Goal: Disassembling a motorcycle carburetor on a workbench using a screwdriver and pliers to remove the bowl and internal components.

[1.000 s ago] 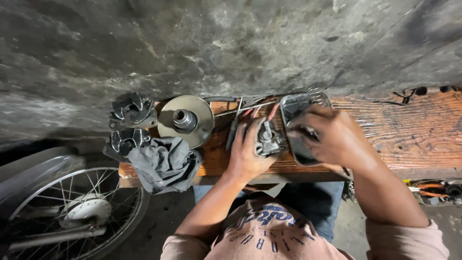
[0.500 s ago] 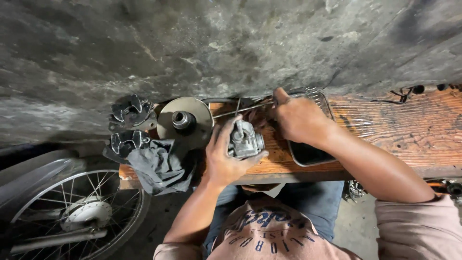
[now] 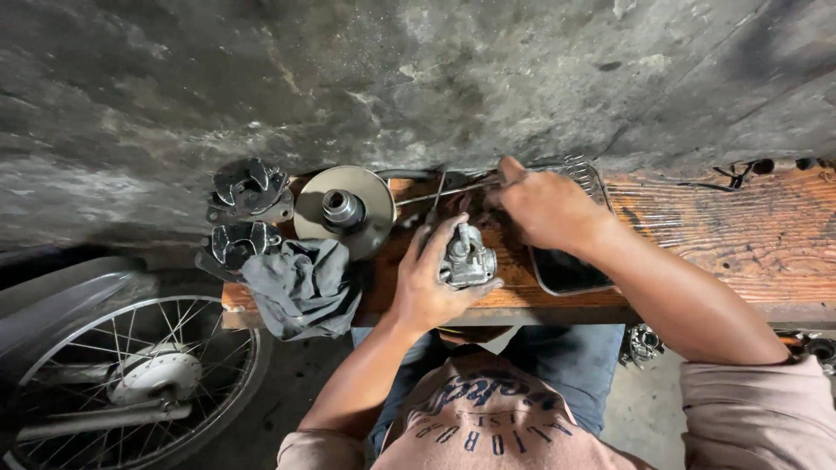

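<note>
Wooden bench (image 3: 697,235), small grimy silver carburetor (image 3: 468,259)

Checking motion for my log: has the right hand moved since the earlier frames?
Yes. The right hand moved left, off the dark tray, toward the round metal disc.

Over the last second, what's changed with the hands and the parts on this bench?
The right hand left the dark metal tray, moved left toward the wall and now grips a thin metal rod. The left hand, keeping its grip on the carburetor, shifted slightly left. The pulley disc, grey rag and two castings stayed put.
</note>
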